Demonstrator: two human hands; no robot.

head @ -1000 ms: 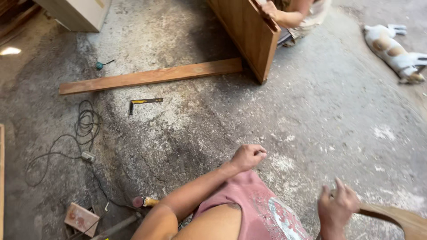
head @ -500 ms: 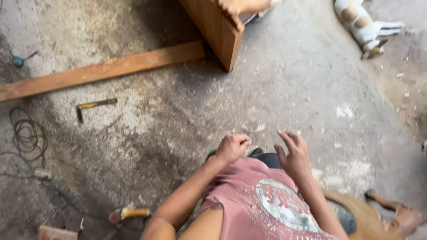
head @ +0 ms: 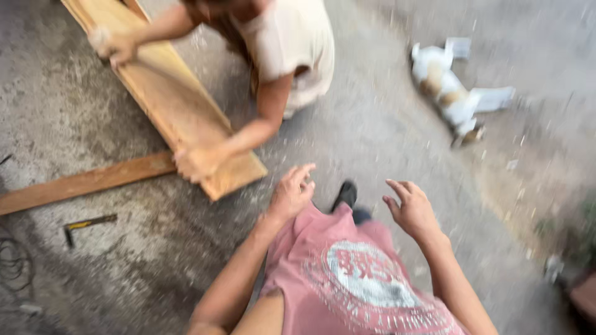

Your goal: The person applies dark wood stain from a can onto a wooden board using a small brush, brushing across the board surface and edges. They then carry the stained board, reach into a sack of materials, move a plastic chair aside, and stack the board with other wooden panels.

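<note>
My left hand [head: 290, 193] hangs in front of my pink shirt [head: 354, 285] with fingers loosely spread and nothing in it. My right hand [head: 411, 208] is raised beside it, fingers apart, also holding nothing. Just ahead of my left hand lies the near corner of a broad wooden panel [head: 167, 105]. Another person in a pale shirt [head: 292, 49] bends over that panel with both hands on it. The whole view is blurred by motion.
A long wooden plank [head: 81, 183] lies on the concrete floor at the left, with a small yellow-handled tool [head: 89, 224] below it and a coil of cable [head: 15, 267] at the left edge. A white and tan dog [head: 448, 93] lies at the upper right.
The view has swung up and right, bringing the other person and the panel closer. My left hand went from a fist to spread fingers; both hands rose in front of me.
</note>
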